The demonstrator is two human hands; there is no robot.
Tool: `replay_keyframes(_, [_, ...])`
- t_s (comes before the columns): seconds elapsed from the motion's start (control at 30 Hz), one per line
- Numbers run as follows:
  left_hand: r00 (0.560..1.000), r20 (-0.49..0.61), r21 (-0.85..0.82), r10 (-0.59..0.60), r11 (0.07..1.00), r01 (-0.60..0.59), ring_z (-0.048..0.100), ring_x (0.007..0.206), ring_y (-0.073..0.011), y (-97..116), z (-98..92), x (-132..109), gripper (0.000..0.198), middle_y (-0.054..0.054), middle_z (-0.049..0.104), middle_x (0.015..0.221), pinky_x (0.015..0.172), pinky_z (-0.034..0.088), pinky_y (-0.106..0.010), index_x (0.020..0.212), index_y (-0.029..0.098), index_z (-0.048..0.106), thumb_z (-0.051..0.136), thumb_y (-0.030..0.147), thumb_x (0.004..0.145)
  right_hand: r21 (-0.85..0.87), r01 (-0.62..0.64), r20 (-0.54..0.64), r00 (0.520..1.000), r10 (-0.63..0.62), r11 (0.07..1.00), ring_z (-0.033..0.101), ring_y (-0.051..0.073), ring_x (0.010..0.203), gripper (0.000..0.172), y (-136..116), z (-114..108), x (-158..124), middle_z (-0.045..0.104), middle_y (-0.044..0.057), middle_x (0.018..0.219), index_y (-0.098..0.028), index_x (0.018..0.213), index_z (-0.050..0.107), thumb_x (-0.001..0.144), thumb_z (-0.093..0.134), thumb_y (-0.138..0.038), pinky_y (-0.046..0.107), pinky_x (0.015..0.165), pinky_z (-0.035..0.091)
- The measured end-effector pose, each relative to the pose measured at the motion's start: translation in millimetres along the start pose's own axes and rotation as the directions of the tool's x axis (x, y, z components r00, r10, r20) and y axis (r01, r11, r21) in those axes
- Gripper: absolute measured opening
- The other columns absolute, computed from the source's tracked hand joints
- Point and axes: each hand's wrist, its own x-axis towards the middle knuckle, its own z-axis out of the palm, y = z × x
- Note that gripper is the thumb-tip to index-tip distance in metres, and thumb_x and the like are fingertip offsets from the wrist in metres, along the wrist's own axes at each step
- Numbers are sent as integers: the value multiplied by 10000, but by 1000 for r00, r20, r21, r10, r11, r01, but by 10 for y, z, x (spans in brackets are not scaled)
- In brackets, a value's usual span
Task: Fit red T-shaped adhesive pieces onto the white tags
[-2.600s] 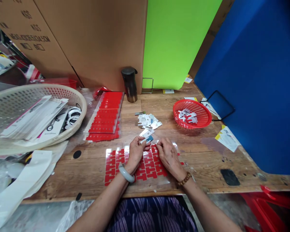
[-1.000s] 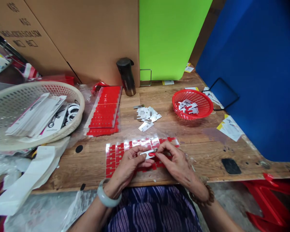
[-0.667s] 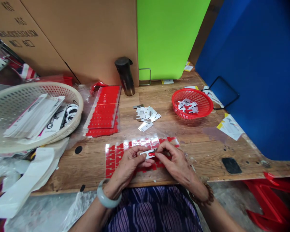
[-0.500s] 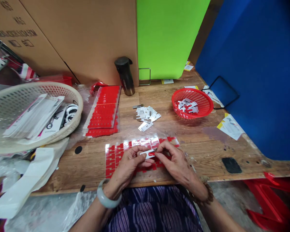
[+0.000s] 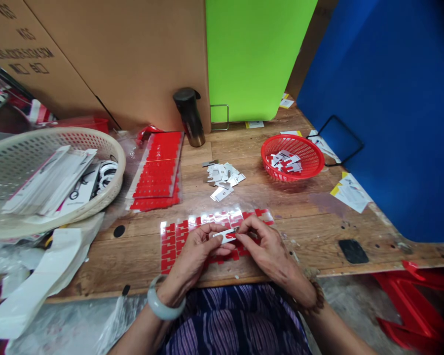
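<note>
My left hand (image 5: 202,249) pinches a small slotted metal plate (image 5: 226,236) between thumb and fingers. At the plate's right end, the thumb and forefinger of my right hand (image 5: 263,246) close on a small red sticker (image 5: 230,236) lying at the slot. Both hands are above a clear sheet of red stickers (image 5: 168,249) that lies flat at the table's front. Beyond the sheet, a loose pile of similar metal plates (image 5: 222,177) rests on the wood. To the right, a red basket (image 5: 313,170) holds several plates with red on them.
A cream basket (image 5: 114,190) with cards and rings stands at left. Stacked red sticker sheets (image 5: 157,165) lie beside it, near a dark tumbler (image 5: 191,118). Cardboard (image 5: 133,59), a green panel (image 5: 251,59) and a blue panel (image 5: 385,123) rise behind. A red stool (image 5: 414,301) is at lower right.
The view has shifted very slightly. My hands keep nearly the same pose, with the plate still between them.
</note>
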Motion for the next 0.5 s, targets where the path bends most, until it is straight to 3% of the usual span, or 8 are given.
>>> replay_keyframes(0.5, [1000,-13,3,-4,1000,4,693,600,-144,0,20,-8,251,-67,707,693,598,556,-192,910,97,580,717,167,712,-41,-4,-8,1000,4,999,506,128,672,98,-34,-10,-25,536,-22,707,-210,740,494,814,509,-148,246,634,396])
